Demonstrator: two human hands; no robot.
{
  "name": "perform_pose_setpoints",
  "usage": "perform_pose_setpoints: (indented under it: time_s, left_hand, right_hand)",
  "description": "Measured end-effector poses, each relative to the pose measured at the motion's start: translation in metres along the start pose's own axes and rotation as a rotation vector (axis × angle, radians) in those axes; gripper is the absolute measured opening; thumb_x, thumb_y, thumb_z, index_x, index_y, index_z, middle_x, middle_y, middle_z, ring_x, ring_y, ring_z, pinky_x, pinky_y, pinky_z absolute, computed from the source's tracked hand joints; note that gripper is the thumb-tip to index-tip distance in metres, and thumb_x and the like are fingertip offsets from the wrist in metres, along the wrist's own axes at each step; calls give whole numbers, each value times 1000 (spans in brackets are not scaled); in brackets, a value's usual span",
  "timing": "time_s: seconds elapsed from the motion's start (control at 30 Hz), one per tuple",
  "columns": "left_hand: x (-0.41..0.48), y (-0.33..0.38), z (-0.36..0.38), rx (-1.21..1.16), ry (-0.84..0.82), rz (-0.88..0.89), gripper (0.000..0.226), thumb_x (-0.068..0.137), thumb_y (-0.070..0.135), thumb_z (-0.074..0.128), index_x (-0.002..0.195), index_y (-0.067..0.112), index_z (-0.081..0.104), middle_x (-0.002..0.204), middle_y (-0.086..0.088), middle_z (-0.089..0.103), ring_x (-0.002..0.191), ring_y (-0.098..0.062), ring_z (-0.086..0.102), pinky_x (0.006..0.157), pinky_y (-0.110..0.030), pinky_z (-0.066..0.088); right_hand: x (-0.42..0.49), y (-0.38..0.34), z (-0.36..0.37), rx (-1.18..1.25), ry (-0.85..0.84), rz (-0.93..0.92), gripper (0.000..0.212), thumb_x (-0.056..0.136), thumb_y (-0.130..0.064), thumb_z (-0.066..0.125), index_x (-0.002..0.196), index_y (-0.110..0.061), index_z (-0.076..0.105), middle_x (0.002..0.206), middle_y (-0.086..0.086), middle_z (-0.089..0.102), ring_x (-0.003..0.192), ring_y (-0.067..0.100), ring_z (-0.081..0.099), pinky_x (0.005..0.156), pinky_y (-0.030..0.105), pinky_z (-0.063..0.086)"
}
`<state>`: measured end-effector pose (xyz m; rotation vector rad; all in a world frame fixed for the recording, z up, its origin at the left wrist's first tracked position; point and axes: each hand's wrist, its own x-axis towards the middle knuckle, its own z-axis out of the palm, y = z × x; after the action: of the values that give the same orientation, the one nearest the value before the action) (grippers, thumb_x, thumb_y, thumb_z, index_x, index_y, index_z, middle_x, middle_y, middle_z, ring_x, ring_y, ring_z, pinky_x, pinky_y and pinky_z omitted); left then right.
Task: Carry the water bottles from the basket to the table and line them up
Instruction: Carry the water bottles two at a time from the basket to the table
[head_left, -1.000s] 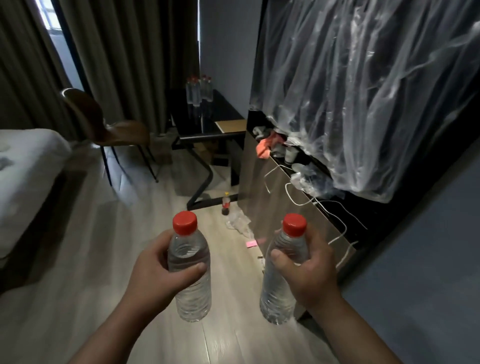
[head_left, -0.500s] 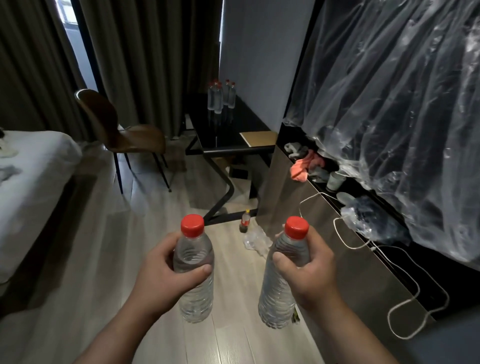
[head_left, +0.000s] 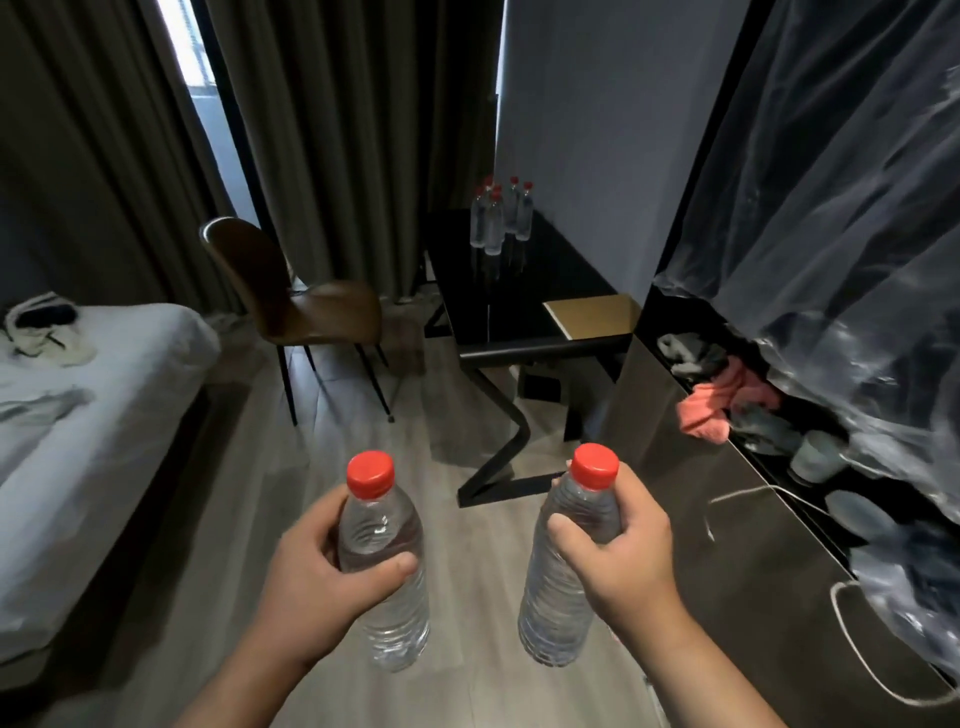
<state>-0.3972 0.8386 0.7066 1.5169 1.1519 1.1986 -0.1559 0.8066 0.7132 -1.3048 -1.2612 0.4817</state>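
While each hand grips a red-capped water bottle upright, a person crosses a bedroom toward a black table. The left hand (head_left: 322, 566) wraps the left bottle (head_left: 400, 623) at its shoulder, thumb across the front. The right hand (head_left: 618, 561) clasps the right bottle (head_left: 553, 608) just under the cap. Compared with a second ago, the table (head_left: 519, 322) sits larger and nearer the middle of the view, while both grips look unchanged. The carry seems well under way, with the setting-down yet to come. A cluster of bottles (head_left: 498, 215) already stands at the table's far end, by the wall; the basket is out of view. Bare wooden floor (head_left: 467, 571) runs ahead between a bed (head_left: 78, 415) on the left and a dark cabinet (head_left: 727, 519) on the right, with clear plastic sheeting (head_left: 831, 208) hanging above it. A brown chair (head_left: 311, 306) stands just left of the table. The table's near edge and dark top lie open, apart from a tan board (head_left: 592, 314) at the right corner.
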Motion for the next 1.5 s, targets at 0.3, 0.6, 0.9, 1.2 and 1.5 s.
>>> perform_pose_setpoints:
  time_s: [0.3,0.6,0.9,1.2,1.5]
  left_hand:
    - [120,-7,-49,-42,169,31,52,43,32,79,89,11,67,80,3,74,69,-3,66,66,-14,52]
    - [249,-45,-132,-52,232,7,48,41,34,79,86,20,71,80,4,75,69,-3,68,64,-13,53]
    - [406,-81,-208,-52,85,-21,50,41,36,80,91,34,71,85,0,76,73,-9,72,63,-16,54]
    - [537,-117,-212,-52,-3,-1,51,37,34,82,87,28,71,77,-6,75,65,-10,69,60,-19,55]
    - [678,-149,-203,24,-3,16,55,51,-9,86,93,25,74,79,-12,76,67,-10,71,62,-17,55]
  right_hand:
    - [136,25,95,29,-174,-66,28,62,-35,65,85,-20,61,80,0,64,71,17,62,66,24,49]
    - [245,31,223,50,-262,-78,26,63,-34,66,85,-23,61,79,1,65,69,16,64,65,28,51]
    - [348,40,328,57,-137,-7,27,62,-26,71,87,-20,63,83,0,68,70,13,66,66,15,51]
    - [435,85,368,-3,-50,91,17,64,-18,69,80,-18,62,77,5,65,67,16,63,63,20,51]
    - [570,159,428,78,22,135,27,57,-32,66,79,-15,63,73,8,66,65,20,64,63,27,51]
